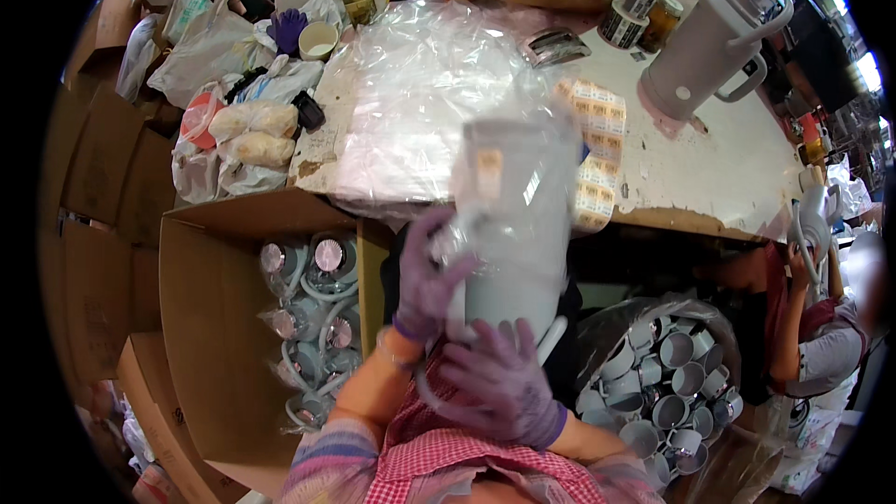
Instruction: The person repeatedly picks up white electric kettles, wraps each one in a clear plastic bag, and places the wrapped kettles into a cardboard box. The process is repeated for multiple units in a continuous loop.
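Left hand (pixel 427 275), purple glove, is up against the near left side of a grey jug (pixel 509 303). Fingers are bent, but there's too much blur, so idk if it's pinching film or just steadying, can't tell tbh. Right hand (pixel 509 387) is spread wide, fingers fanned over the jug's lower end. So the jug is btwn the hands and sticks out past the fingertips, w/ what looks like a clear bag (pixel 537 187) round its far part.

Tips imo: keep the right palm flat on that end so the weight's supported, and let the left do the fine work on the film, no yanking bc thin plastic prob tears. Watch the handle (pixel 553 340) just right of the right fingertips, it could snag. Orange label (pixel 488 171) is beyond the left hand, so don't rub it.

FYI: stack of clear bags (pixel 397 121) ahead of the left hand, carton (pixel 210 336) w/ wrapped jugs (pixel 334 257) to its left, sack of grey mugs (pixel 674 383) right of the right hand.
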Tool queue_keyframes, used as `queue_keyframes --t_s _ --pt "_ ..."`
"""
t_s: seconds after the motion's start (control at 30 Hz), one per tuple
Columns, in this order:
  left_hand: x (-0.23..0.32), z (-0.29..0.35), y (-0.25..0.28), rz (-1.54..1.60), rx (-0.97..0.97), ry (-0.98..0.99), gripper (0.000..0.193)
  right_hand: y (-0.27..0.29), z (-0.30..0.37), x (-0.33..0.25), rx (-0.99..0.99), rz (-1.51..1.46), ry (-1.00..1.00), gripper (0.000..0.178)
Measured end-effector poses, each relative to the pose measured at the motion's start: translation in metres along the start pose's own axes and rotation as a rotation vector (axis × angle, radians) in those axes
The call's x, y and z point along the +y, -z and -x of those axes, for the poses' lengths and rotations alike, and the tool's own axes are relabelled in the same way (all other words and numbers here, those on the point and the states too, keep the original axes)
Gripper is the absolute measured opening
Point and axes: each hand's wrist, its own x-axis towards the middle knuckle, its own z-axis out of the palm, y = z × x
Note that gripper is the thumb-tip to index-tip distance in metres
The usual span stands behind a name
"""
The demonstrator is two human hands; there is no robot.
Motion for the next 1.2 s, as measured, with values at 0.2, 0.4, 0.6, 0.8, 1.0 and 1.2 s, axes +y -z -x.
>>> queue_keyframes --t_s 0.2,0.4,0.6,0.8,1.0,1.2 --pt "0.006 -0.037 0.027 0.470 0.220 0.193 0.050 -0.011 0.089 0.056 0.729 0.272 -0.678 0.074" --pt "0.013 -0.060 0.038 -0.876 0.154 -0.276 0.028 -0.069 0.109 0.053 0.622 -0.764 -0.735 0.007" --pt "0.080 0.124 -0.110 -0.547 -0.800 -0.961 0.018 -0.010 0.063 0.013 0.389 -0.003 -0.122 0.018" --pt "0.213 0.048 -0.033 -0.649 -0.535 -1.413 0.020 0.105 0.055 0.016 0.815 0.000 -0.148 0.019" --pt "0.294 0.029 0.196 -1.038 -0.243 -0.497 0.030 0.162 -0.008 0.001 0.943 -0.036 0.057 0.027" --pt "0.339 0.176 0.419 -1.071 0.707 0.113 0.039 0.123 -0.002 0.068 0.544 -0.383 -0.111 0.047"
